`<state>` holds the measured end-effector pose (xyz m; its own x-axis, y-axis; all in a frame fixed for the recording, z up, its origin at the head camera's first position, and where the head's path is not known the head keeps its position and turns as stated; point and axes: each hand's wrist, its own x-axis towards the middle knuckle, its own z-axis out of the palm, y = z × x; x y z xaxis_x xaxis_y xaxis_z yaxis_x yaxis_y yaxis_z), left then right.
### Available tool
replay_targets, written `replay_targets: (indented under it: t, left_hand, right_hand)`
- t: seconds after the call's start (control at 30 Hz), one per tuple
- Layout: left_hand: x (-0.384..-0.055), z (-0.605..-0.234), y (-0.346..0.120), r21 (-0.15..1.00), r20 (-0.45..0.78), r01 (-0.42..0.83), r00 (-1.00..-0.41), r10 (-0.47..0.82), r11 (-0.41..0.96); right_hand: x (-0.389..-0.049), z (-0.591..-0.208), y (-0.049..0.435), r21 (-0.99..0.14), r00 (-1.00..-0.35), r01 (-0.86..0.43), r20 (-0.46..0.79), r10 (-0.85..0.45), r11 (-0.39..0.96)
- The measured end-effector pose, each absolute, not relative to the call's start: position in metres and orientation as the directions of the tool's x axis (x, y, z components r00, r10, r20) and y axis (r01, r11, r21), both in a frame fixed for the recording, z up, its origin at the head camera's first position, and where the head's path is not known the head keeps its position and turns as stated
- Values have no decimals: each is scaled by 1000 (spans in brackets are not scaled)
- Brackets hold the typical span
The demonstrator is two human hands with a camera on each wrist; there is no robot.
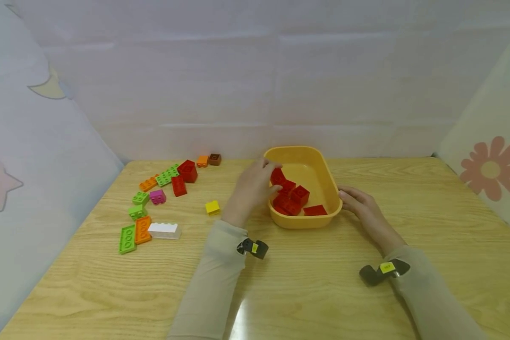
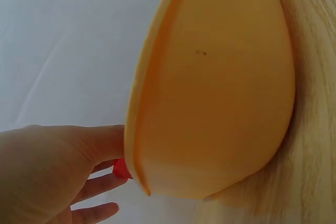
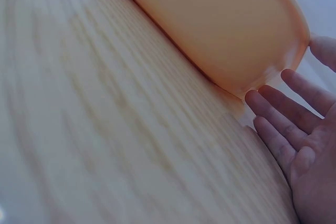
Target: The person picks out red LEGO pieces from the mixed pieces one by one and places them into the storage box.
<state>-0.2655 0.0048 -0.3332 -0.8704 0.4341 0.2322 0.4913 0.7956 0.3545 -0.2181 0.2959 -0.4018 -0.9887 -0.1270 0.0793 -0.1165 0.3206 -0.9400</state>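
In the head view a yellow-orange plastic tub point(image 1: 333, 189) stands on the table with several red toy bricks point(image 1: 299, 194) inside. My left hand point(image 1: 252, 186) reaches over its left rim, thumb and fingers around a red brick point(image 1: 277, 176) above the others. The left wrist view shows that red brick point(image 2: 122, 169) between thumb and fingers, partly hidden by the tub wall point(image 2: 215, 87). At the tub's right side is my right hand point(image 1: 365, 212), thumb at the rim. Its fingers point(image 3: 273, 111) are fairly straight along the outer wall in the right wrist view.
Left of the tub lie a yellow brick point(image 1: 212, 208), a white brick point(image 1: 164, 230), a magenta brick point(image 1: 157, 197), two red bricks point(image 1: 188, 171), a brown brick point(image 1: 214, 159) and several green and orange pieces point(image 1: 128, 239). White fabric point(image 1: 238, 85) rises behind the wooden table point(image 1: 306, 283).
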Motion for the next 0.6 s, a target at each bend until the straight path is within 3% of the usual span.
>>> replay_targets:
  t: [0.6]
  left_hand:
    - [-267, -341, 6, 319, 128, 483, -874, 468, 815]
  right_hand:
    - [-218, -403, 295, -946, -989, -113, 78, -126, 304]
